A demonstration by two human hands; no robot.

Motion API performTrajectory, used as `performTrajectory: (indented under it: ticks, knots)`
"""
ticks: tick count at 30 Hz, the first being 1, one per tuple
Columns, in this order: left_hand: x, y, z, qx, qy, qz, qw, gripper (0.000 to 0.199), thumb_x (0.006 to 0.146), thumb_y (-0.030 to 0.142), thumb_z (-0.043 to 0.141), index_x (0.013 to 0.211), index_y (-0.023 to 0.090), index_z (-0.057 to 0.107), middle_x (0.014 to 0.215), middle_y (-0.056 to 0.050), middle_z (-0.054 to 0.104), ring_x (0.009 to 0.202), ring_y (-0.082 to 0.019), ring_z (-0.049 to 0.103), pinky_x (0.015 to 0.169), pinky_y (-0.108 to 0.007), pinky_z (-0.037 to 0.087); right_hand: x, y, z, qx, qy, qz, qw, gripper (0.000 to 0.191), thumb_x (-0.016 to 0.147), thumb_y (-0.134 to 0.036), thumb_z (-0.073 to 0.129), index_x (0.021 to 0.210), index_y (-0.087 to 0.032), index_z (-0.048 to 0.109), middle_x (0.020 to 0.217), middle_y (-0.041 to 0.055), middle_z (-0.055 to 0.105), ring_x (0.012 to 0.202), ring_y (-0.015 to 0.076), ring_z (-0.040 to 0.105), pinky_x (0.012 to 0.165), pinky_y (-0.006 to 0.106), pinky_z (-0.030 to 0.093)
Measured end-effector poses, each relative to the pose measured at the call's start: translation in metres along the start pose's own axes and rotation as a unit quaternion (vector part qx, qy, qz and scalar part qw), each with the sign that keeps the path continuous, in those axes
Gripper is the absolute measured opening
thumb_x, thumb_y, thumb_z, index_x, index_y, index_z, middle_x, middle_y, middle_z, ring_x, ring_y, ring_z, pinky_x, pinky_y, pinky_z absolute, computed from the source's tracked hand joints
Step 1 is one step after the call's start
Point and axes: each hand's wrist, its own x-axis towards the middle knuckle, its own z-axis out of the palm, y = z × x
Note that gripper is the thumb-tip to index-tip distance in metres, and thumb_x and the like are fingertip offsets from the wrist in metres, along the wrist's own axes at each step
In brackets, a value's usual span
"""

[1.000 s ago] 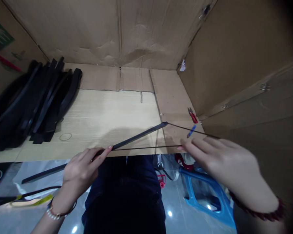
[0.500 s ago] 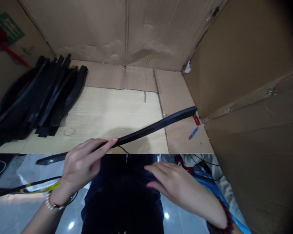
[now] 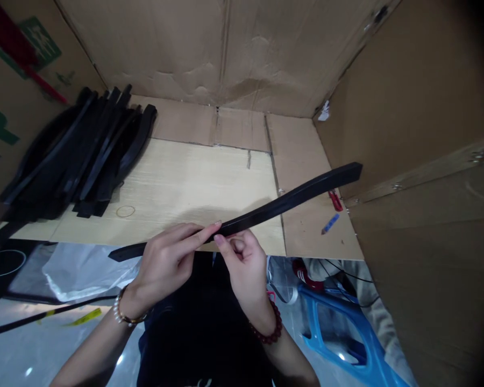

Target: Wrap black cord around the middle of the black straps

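Observation:
A long, slightly curved black strip [image 3: 290,201] is held above the front edge of the cardboard surface, rising to the right. My left hand [image 3: 171,255] is wrapped over its left part, with the index finger stretched along it. Right beside those fingertips, my right hand [image 3: 244,263] is closed at the strip's lower edge, thumb pressed to it and fingers curled. Whether a small piece is between the right thumb and fingers is hidden. More black strips [image 3: 100,145] lie in a pile at the left.
Cardboard walls [image 3: 407,107] enclose the surface at the back and sides. A rubber band [image 3: 125,211] lies left of centre. At the right are a red tool handle [image 3: 334,200] and a blue pen-like object [image 3: 329,224]. Below stands a blue plastic frame [image 3: 371,338].
My right hand has moved left and up from open space to the strip and closed there. The strip and left hand appear further right in view, and the camera has shifted slightly.

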Motion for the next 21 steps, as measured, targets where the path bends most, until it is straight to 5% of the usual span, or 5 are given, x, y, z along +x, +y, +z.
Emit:
performTrajectory:
  ticks: [6,13,16,19,21]
  knots:
    - [-0.005,-0.004,0.02,0.026,0.034,-0.057,0.997,0.054,0.092,0.008,0.05,0.143,0.025,0.046,0.1,-0.004,0.075,0.081,-0.014,0.07,0.071,-0.025,0.055,0.005,0.02,-0.008,0.107,-0.078,0.082,0.988,0.039,0.084,-0.049,0.066,0.108,-0.018,0.062,0.049,-0.013,0.023,0.039,0.0042,0.014,0.034,0.02,0.01]
    - [0.0,0.002,0.022,-0.038,0.004,-0.056,0.998,0.047,0.096,0.014,0.047,0.143,0.023,0.045,0.107,-0.006,0.074,0.092,-0.016,0.07,0.078,-0.028,0.057,-0.003,0.032,-0.007,0.072,0.025,-0.021,0.997,0.038,0.086,-0.043,0.066,0.067,-0.02,0.043,0.049,-0.0117,0.023,0.043,0.004,0.019,0.039,0.02,0.014]
    - [-0.007,0.02,0.029,-0.011,0.105,-0.055,0.993,0.051,0.094,0.01,0.048,0.142,0.024,0.044,0.124,-0.009,0.066,0.114,-0.022,0.06,0.097,-0.041,0.05,0.001,0.027,-0.002,0.085,0.059,-0.055,0.993,0.035,0.087,-0.041,0.065,0.07,-0.02,0.043,0.049,-0.0119,0.024,0.043,0.0042,0.02,0.039,0.021,0.016]
    - [-0.028,0.042,0.051,-0.136,0.289,-0.094,0.943,0.037,0.093,0.011,0.05,0.125,0.029,0.057,0.107,-0.005,0.068,0.105,-0.021,0.061,0.094,-0.041,0.05,0.007,0.02,0.003,0.098,0.089,-0.071,0.989,0.037,0.086,-0.042,0.066,0.069,-0.021,0.041,0.048,-0.0121,0.025,0.042,0.0044,0.021,0.039,0.02,0.019]
    - [-0.037,0.051,0.068,-0.368,0.251,-0.138,0.885,0.022,0.096,0.022,0.05,0.116,0.027,0.058,0.088,-0.002,0.065,0.082,-0.016,0.062,0.074,-0.031,0.056,0.01,0.015,0.005,0.116,0.09,-0.062,0.987,0.04,0.086,-0.043,0.066,0.067,-0.021,0.039,0.046,-0.0121,0.026,0.039,0.0042,0.022,0.037,0.019,0.019]
